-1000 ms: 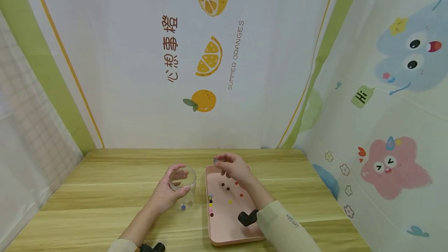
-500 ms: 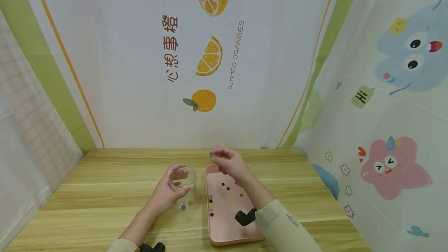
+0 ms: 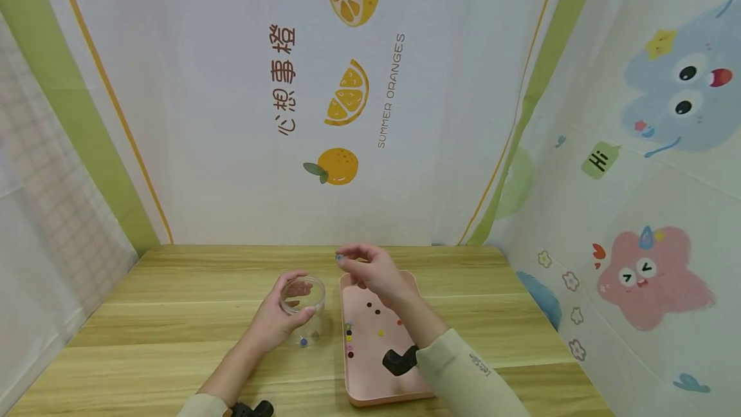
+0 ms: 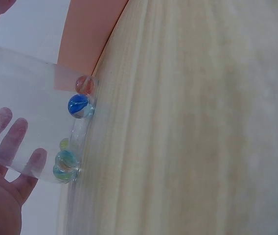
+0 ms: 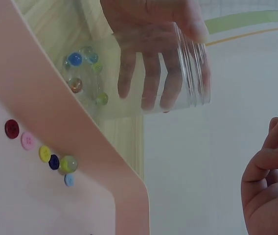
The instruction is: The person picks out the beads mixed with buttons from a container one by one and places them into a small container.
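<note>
My left hand (image 3: 274, 325) grips a clear jar (image 5: 112, 73) near its open rim, thumb in front and fingers behind. The jar stands upright on the table. Several glass marbles lie at its bottom, among them a blue marble (image 4: 80, 106) and a reddish marble (image 4: 84, 84). To the right, over the far end of a pink tray (image 3: 393, 398), my right hand (image 3: 375, 274) pinches a small bluish marble (image 3: 339, 257) between thumb and fingers. It is held higher than the jar's mouth and apart from it. In the right wrist view fingers mostly hide this marble.
Along the tray's left wall lie a dark red button (image 5: 11, 129), a pink button (image 5: 28, 140), a yellow button (image 5: 44, 153) and a greenish marble (image 5: 69, 165). More buttons are scattered mid-tray. A printed curtain (image 3: 231, 198) hangs behind the wooden table (image 3: 173, 314).
My right hand has moved left and slightly up with the marble, from over the tray toward the jar. The left hand and jar have stayed in place.
</note>
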{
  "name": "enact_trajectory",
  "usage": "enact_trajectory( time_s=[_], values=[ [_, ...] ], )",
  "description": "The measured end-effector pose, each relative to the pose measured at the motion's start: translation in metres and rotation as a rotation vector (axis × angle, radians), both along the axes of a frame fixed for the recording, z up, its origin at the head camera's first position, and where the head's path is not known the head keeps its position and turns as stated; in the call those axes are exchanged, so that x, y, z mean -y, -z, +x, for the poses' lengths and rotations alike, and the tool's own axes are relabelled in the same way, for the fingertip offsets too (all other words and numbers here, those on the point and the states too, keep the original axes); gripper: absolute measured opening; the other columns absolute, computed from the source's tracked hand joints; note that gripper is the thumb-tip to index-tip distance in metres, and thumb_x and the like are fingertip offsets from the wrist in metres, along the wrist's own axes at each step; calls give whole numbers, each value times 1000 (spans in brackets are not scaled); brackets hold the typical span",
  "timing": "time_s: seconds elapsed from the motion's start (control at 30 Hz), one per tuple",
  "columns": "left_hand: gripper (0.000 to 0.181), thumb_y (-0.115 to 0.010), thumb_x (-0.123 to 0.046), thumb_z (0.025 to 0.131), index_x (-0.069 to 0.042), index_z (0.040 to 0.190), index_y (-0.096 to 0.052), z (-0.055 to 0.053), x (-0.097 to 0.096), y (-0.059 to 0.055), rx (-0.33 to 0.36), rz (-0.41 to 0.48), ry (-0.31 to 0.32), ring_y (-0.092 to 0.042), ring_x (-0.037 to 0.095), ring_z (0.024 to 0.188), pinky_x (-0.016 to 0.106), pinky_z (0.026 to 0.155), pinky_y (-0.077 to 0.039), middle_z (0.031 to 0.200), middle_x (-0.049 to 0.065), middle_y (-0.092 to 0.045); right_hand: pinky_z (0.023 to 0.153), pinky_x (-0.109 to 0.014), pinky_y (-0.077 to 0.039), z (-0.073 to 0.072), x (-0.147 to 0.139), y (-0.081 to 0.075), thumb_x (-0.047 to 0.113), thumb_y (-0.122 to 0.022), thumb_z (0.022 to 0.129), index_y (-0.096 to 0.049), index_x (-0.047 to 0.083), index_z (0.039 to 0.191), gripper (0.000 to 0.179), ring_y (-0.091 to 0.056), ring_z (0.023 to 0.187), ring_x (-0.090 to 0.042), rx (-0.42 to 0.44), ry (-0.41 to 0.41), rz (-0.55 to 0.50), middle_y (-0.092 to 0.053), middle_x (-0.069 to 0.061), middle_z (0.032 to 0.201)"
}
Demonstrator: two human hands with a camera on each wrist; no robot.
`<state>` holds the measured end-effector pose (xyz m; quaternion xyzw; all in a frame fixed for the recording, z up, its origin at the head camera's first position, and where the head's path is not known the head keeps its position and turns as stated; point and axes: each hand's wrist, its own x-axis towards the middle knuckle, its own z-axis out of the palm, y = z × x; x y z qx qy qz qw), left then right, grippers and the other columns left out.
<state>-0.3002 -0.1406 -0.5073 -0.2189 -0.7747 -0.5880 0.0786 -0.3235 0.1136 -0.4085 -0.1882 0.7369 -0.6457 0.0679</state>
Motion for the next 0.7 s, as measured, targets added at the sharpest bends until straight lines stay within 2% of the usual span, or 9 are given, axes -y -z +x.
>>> enact_trajectory(
  time_s=[0.2, 0.33, 0.43, 0.53, 0.7],
  values=[
    [71, -81, -13, 95, -8, 156, -45, 0, 0, 0, 23, -6, -4, -64, 25, 128, 47, 106, -53, 140, 29, -67, 59, -27, -41, 2, 8, 2, 16, -72, 104, -72, 4, 131, 30, -52, 67, -14, -15, -49, 8, -63, 4, 98],
    [71, -82, -14, 95, -10, 156, -46, -1, 0, -1, 28, -5, -8, -65, 25, 129, 51, 107, -52, 141, 29, -67, 59, -26, -42, 3, 13, 4, 18, -72, 105, -73, 5, 132, 30, -53, 67, -14, -38, -75, 39, -67, 5, 102],
    [70, -82, -14, 95, -13, 155, -46, -1, -1, -1, 31, -6, -7, -65, 26, 129, 54, 108, -52, 141, 28, -67, 59, -26, -42, 4, 16, 7, 18, -73, 104, -72, 2, 132, 32, -54, 67, -14, -33, -91, 49, -69, 5, 104],
    [71, -82, -14, 95, -10, 156, -45, 0, -1, -1, 28, -12, -7, -64, 26, 129, 54, 108, -52, 141, 28, -67, 60, -25, -43, 4, 20, 9, 18, -74, 103, -72, 0, 132, 33, -54, 67, -14, -15, -102, 49, -69, 4, 103],
    [71, -82, -14, 95, -10, 155, -45, 0, 0, -1, 30, -19, -11, -64, 25, 129, 52, 108, -53, 140, 27, -68, 60, -27, -42, 4, 21, 12, 17, -75, 103, -74, 6, 129, 29, -54, 68, -16, 12, -97, 52, -69, 4, 101]
  ],
)
